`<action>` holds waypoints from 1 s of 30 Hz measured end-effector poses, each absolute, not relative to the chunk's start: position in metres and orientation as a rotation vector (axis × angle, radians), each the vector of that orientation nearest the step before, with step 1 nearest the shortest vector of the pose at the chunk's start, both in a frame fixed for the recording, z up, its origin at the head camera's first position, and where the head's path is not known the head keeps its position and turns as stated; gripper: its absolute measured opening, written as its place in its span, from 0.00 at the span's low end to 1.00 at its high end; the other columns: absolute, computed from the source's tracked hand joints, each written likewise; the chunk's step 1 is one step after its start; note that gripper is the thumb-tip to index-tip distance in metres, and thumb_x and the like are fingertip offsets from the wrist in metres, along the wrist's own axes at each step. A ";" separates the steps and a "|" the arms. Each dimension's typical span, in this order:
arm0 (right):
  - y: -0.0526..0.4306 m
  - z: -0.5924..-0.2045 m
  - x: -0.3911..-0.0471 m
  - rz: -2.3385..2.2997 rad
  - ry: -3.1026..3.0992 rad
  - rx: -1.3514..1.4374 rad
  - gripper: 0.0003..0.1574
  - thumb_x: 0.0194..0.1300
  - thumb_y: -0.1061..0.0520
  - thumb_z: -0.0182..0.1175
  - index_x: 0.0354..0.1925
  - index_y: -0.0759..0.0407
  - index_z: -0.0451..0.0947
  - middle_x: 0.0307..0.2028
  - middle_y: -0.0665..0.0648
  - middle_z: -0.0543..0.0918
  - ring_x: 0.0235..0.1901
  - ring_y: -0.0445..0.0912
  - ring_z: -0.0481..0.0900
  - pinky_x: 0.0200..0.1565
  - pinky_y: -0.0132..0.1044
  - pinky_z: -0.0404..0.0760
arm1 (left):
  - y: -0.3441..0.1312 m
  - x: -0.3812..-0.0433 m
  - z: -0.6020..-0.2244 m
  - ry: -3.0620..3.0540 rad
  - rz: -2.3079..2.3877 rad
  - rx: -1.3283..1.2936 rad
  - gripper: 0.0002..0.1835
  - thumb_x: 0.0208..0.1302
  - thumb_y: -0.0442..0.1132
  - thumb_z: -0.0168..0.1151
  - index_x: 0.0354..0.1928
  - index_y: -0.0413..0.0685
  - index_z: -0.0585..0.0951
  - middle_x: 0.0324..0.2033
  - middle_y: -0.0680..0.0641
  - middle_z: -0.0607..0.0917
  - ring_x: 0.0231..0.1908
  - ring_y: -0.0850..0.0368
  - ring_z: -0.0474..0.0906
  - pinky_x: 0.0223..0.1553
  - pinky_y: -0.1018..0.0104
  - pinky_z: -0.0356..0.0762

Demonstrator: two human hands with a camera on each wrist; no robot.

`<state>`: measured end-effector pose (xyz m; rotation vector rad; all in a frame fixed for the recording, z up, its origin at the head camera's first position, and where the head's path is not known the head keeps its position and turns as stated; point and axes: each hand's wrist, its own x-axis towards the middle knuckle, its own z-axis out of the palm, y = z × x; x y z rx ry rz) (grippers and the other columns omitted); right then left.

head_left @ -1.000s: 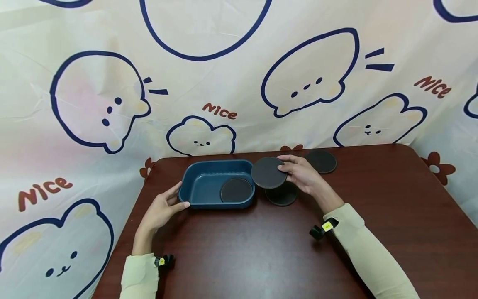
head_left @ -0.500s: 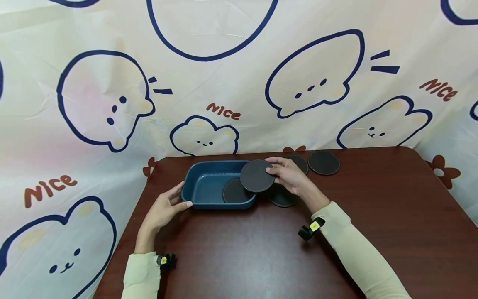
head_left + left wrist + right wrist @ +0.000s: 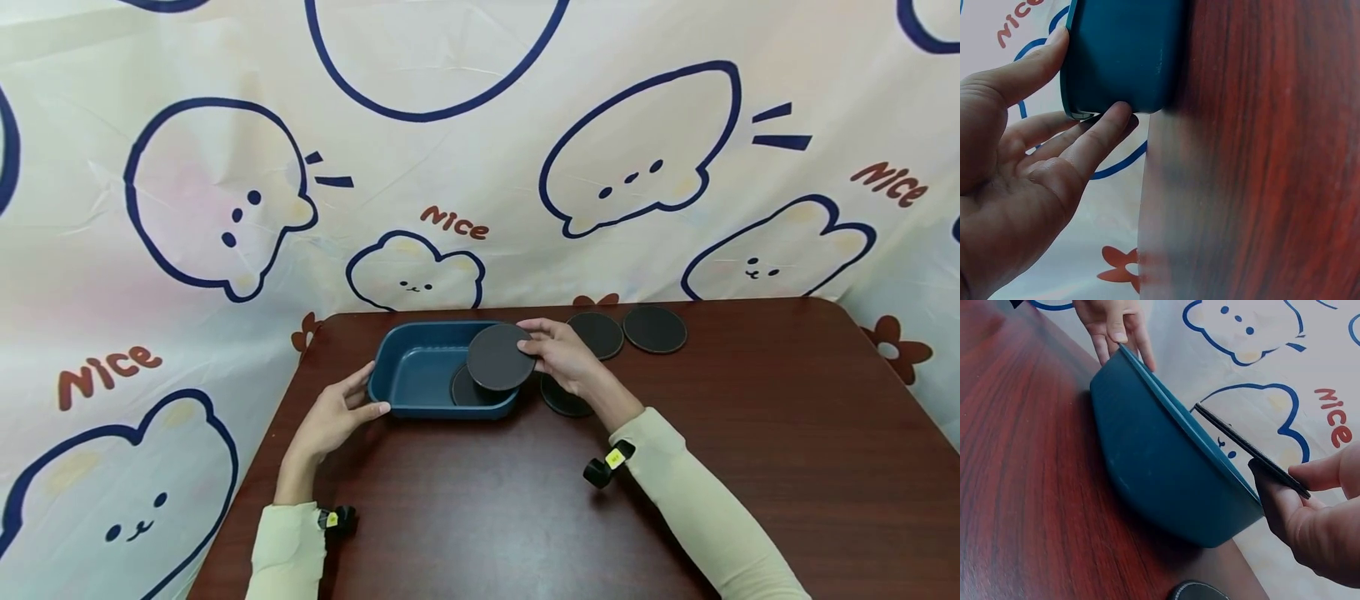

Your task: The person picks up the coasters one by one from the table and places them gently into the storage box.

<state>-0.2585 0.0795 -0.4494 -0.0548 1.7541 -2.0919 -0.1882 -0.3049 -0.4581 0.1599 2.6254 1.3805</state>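
Note:
A dark blue rectangular basin stands toward the back of the table. My left hand holds its left end, thumb at the near corner and fingers along the side; the left wrist view shows the fingertips against the basin's wall. Between thumb and fingers, my right hand pinches a round black coaster by its right edge. That coaster is tilted over the basin's right part, above the rim in the right wrist view. Inside the basin lies another black coaster, partly hidden by the held one.
Two black coasters, one beside the other, lie at the back to the right of the basin. One more coaster lies close to its right end, partly behind the right hand. A patterned cloth hangs behind the brown table.
My right hand has carried the held coaster left, from beside the basin's right end to over its inside. A coaster at the back has come into view. The left hand stays at the basin.

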 end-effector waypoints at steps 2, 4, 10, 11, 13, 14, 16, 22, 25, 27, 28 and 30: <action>0.077 -0.449 -0.258 -2.099 1.750 -0.047 0.30 0.82 0.67 0.52 0.77 0.65 0.64 0.61 0.64 0.78 0.45 0.41 0.88 0.45 0.31 0.89 | -0.305 -0.188 -0.458 2.625 1.381 0.160 0.45 0.75 0.36 0.69 0.86 0.42 0.55 0.79 0.31 0.67 0.73 0.32 0.74 0.65 0.42 0.79; 0.074 -0.448 -0.256 -2.102 1.750 -0.047 0.30 0.82 0.68 0.52 0.77 0.65 0.64 0.61 0.65 0.78 0.45 0.41 0.88 0.45 0.31 0.90 | -0.304 -0.188 -0.457 2.617 1.386 0.166 0.45 0.75 0.36 0.69 0.86 0.42 0.55 0.79 0.30 0.67 0.73 0.32 0.73 0.66 0.41 0.79; 0.068 -0.447 -0.253 -2.099 1.795 -0.054 0.29 0.82 0.68 0.53 0.76 0.65 0.66 0.60 0.65 0.80 0.44 0.41 0.89 0.45 0.32 0.90 | -0.303 -0.188 -0.455 2.620 1.385 0.169 0.46 0.75 0.38 0.69 0.86 0.42 0.55 0.78 0.30 0.68 0.73 0.32 0.74 0.65 0.41 0.80; 0.067 -0.447 -0.253 -2.096 1.807 -0.056 0.29 0.82 0.67 0.54 0.76 0.65 0.66 0.60 0.65 0.80 0.44 0.42 0.89 0.46 0.32 0.90 | -0.304 -0.188 -0.455 2.622 1.383 0.170 0.46 0.75 0.38 0.69 0.86 0.42 0.55 0.78 0.30 0.68 0.73 0.32 0.74 0.65 0.41 0.80; 0.065 -0.446 -0.252 -2.082 1.840 -0.060 0.28 0.82 0.67 0.54 0.75 0.64 0.67 0.59 0.65 0.80 0.44 0.42 0.89 0.46 0.33 0.90 | -0.304 -0.188 -0.455 2.625 1.378 0.172 0.46 0.75 0.38 0.69 0.86 0.42 0.55 0.78 0.30 0.68 0.73 0.32 0.74 0.65 0.41 0.80; 0.063 -0.446 -0.251 -2.074 1.856 -0.065 0.28 0.82 0.67 0.54 0.75 0.64 0.68 0.60 0.66 0.80 0.45 0.43 0.89 0.46 0.33 0.90 | -0.304 -0.187 -0.455 2.626 1.377 0.173 0.46 0.75 0.38 0.69 0.86 0.42 0.55 0.79 0.30 0.68 0.73 0.32 0.74 0.65 0.41 0.80; 0.061 -0.445 -0.250 -2.054 1.891 -0.074 0.27 0.82 0.66 0.55 0.75 0.63 0.69 0.60 0.66 0.80 0.46 0.44 0.89 0.48 0.35 0.90 | -0.304 -0.188 -0.456 2.626 1.377 0.175 0.46 0.75 0.37 0.69 0.86 0.42 0.55 0.79 0.30 0.67 0.73 0.32 0.74 0.65 0.41 0.80; 0.055 -0.445 -0.244 -1.953 2.041 -0.107 0.26 0.81 0.63 0.58 0.72 0.59 0.73 0.61 0.66 0.82 0.48 0.48 0.88 0.49 0.39 0.89 | -0.305 -0.188 -0.456 2.625 1.383 0.181 0.46 0.75 0.38 0.70 0.86 0.42 0.55 0.79 0.30 0.67 0.73 0.32 0.74 0.65 0.42 0.79; 0.057 -0.444 -0.241 -1.883 2.118 -0.134 0.25 0.80 0.62 0.61 0.71 0.59 0.75 0.61 0.67 0.82 0.48 0.51 0.89 0.49 0.41 0.90 | -0.306 -0.188 -0.456 2.628 1.381 0.186 0.46 0.75 0.38 0.70 0.86 0.41 0.55 0.79 0.31 0.67 0.73 0.32 0.74 0.65 0.42 0.79; 0.059 -0.441 -0.240 -1.832 2.154 -0.165 0.25 0.80 0.61 0.61 0.71 0.60 0.75 0.62 0.68 0.82 0.50 0.53 0.90 0.50 0.43 0.91 | -0.305 -0.188 -0.457 2.629 1.380 0.192 0.46 0.74 0.38 0.70 0.86 0.41 0.55 0.79 0.31 0.67 0.74 0.32 0.73 0.65 0.42 0.79; 0.061 -0.440 -0.241 -1.807 2.162 -0.181 0.25 0.79 0.61 0.62 0.71 0.60 0.76 0.63 0.69 0.82 0.51 0.55 0.90 0.51 0.44 0.91 | -0.305 -0.188 -0.458 2.629 1.376 0.197 0.46 0.74 0.38 0.70 0.86 0.41 0.55 0.79 0.31 0.67 0.74 0.32 0.73 0.65 0.42 0.80; 0.064 -0.436 -0.240 -1.750 2.185 -0.213 0.25 0.79 0.61 0.62 0.71 0.61 0.76 0.65 0.70 0.82 0.55 0.58 0.89 0.53 0.46 0.91 | -0.305 -0.189 -0.459 2.628 1.372 0.202 0.46 0.74 0.39 0.70 0.86 0.42 0.56 0.79 0.32 0.68 0.74 0.33 0.73 0.66 0.43 0.80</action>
